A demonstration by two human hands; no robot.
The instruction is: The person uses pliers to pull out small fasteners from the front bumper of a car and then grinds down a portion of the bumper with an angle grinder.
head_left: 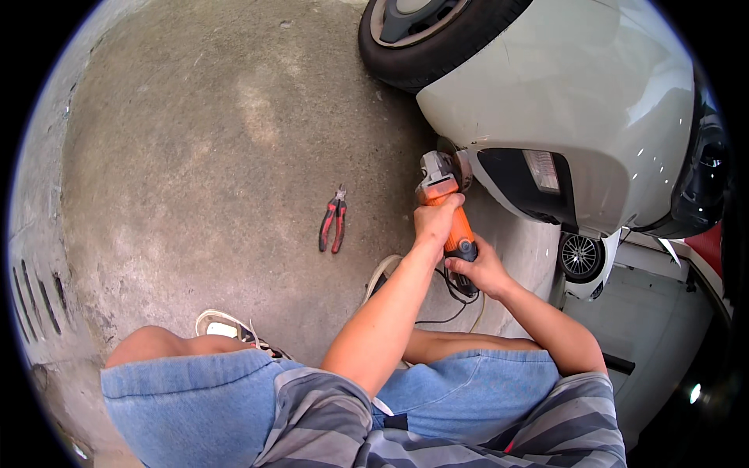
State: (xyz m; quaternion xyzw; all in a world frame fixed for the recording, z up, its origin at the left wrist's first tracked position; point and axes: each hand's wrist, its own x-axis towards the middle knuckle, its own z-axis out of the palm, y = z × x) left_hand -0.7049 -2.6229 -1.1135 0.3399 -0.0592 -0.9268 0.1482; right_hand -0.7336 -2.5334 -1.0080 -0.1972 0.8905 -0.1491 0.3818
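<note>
Both my hands hold an orange angle grinder (461, 226) with a grey metal head and a black rear end. My left hand (437, 221) wraps round the front of its body, just behind the head. Round the black rear part closes my right hand (481, 268). The grinder's disc (463, 170) is beside the lower edge of a pale car bumper (538, 101); I cannot tell whether it touches. A black cord (446, 318) trails from the tool's back end. On the concrete to the left lie diagonal pliers (334, 220) with red and black handles.
The car's wheel (413, 35) stands on the concrete floor (195, 156) at the top. A dark-framed lamp recess (530, 181) sits in the bumper. Another car's wheel (580, 256) shows farther right. Slotted drain openings (37, 300) are at far left. My shoes (226, 324) rest near the grinder's cord.
</note>
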